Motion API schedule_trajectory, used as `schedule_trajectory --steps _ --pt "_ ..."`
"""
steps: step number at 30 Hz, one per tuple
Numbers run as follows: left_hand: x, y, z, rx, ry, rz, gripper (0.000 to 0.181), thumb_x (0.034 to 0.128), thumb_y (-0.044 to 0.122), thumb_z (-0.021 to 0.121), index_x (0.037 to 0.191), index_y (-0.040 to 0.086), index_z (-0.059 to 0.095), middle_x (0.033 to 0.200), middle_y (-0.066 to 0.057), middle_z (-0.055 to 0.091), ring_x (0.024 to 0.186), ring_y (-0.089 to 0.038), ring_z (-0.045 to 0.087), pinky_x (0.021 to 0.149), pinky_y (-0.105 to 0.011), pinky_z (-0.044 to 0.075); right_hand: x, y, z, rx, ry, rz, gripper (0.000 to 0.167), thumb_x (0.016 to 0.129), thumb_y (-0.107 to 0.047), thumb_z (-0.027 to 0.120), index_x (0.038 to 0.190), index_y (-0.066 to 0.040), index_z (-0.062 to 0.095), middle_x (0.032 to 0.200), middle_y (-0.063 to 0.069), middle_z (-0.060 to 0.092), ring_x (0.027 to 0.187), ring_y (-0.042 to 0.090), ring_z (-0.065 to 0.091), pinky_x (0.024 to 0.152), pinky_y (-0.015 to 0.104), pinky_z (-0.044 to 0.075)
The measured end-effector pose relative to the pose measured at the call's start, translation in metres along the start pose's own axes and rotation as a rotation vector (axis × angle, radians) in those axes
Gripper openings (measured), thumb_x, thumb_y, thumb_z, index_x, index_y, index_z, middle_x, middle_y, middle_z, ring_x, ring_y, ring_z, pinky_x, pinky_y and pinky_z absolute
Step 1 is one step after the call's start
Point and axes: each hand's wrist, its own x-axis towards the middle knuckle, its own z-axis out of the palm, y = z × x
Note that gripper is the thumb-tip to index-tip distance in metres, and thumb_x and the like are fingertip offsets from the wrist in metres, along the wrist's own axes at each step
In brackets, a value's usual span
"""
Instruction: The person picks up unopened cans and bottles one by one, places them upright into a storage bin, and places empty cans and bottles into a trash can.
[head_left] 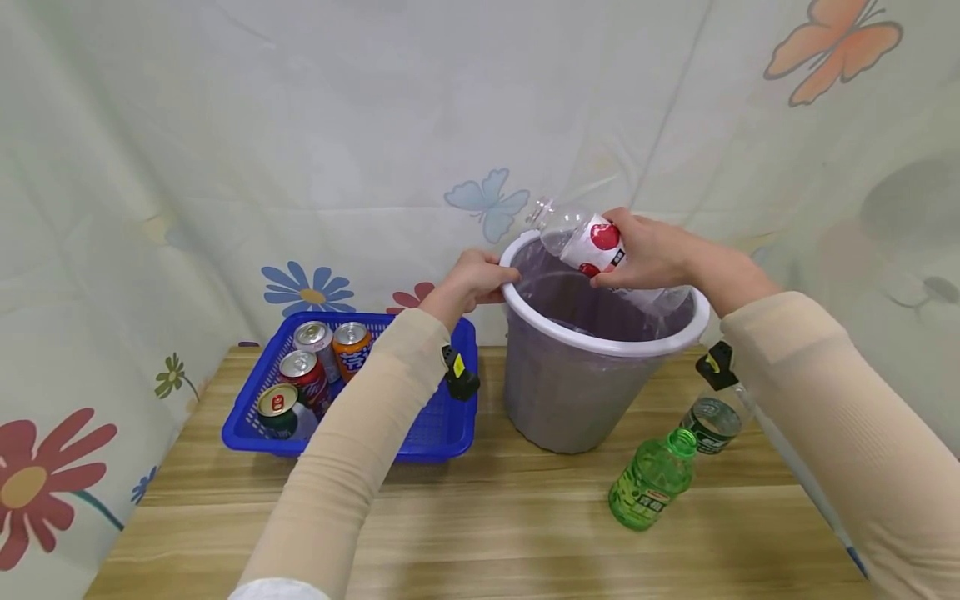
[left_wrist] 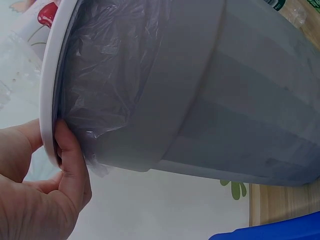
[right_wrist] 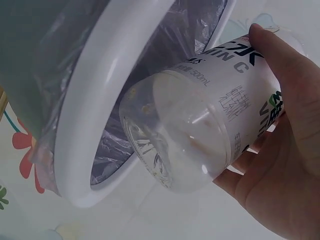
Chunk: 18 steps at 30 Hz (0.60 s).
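A grey trash bin [head_left: 570,392] with a white rim [head_left: 551,327] stands on the table, lined with a thin see-through plastic bag [left_wrist: 112,65]. My left hand [head_left: 477,279] pinches the left side of the rim; in the left wrist view the thumb and fingers [left_wrist: 72,160] lie on either side of it. Over the bin's mouth, my right hand [head_left: 652,250] grips a clear plastic bottle [head_left: 592,244] round its white label with red cherries. The bottle is tilted, its capless neck toward the upper left. In the right wrist view its see-through base [right_wrist: 170,135] shows close to the rim.
Left of the bin sits a blue plastic basket [head_left: 442,429] with several drink cans [head_left: 303,371] in its left part. To the right, a green plastic bottle [head_left: 652,479] and a clear bottle with a dark label [head_left: 712,425] stand on the wooden table [head_left: 480,533]. A patterned curtain [head_left: 375,125] hangs behind.
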Motion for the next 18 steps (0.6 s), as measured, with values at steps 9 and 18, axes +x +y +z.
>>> schedule_trajectory --steps 9,18 --pt "-0.0001 -0.0009 0.0009 0.002 -0.004 0.002 0.028 0.0849 0.011 0.064 0.109 -0.003 0.06 0.099 -0.015 0.059 0.077 -0.021 0.063 0.08 -0.034 0.054 -0.0014 -0.0013 0.0037 0.029 -0.008 -0.018 0.076 0.077 -0.032 0.072 0.131 -0.002 0.028 0.106 0.015 0.053 0.091 0.025 0.053 0.077 0.036 0.047" --pt "-0.0006 0.0 0.0002 0.012 0.0 -0.003 0.028 0.0853 0.011 0.064 0.109 -0.004 0.059 0.101 -0.015 0.058 0.08 -0.022 0.063 0.085 -0.037 0.052 -0.0023 -0.0003 0.0055 0.045 -0.02 -0.029 0.079 0.077 -0.033 0.072 0.133 -0.001 0.027 0.106 0.015 0.053 0.09 0.024 0.053 0.077 0.035 0.047"
